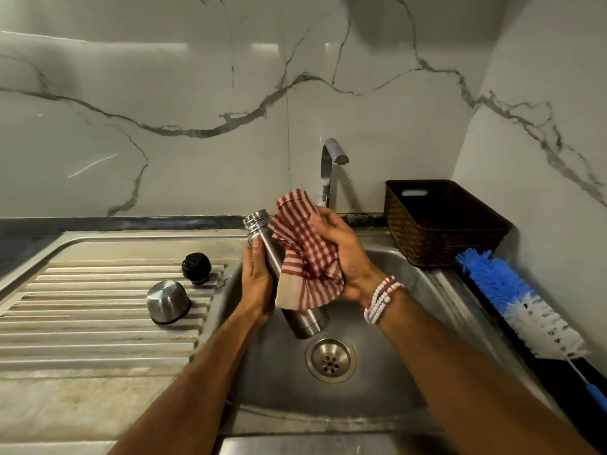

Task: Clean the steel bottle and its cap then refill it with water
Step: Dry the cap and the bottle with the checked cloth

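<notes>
The steel bottle (267, 244) is held tilted over the sink basin (387, 382), its open mouth pointing up and to the left. My left hand (257, 280) grips its body from the left. My right hand (341, 254) holds a red-and-white checked cloth (303, 257) against the bottle's right side, and the cloth hides the bottle's middle. The bottle's base (307, 325) shows below the cloth. On the draining board stand the black inner cap (196, 267) and the steel outer cap (167, 302), upside down.
The tap (331, 165) stands behind the sink, with no water visible. A dark woven basket (440, 224) sits at the back right. A blue-and-white bottle brush (525, 307) lies along the right counter edge. The drain (331, 359) is below the bottle. The ribbed draining board (98, 323) lies left.
</notes>
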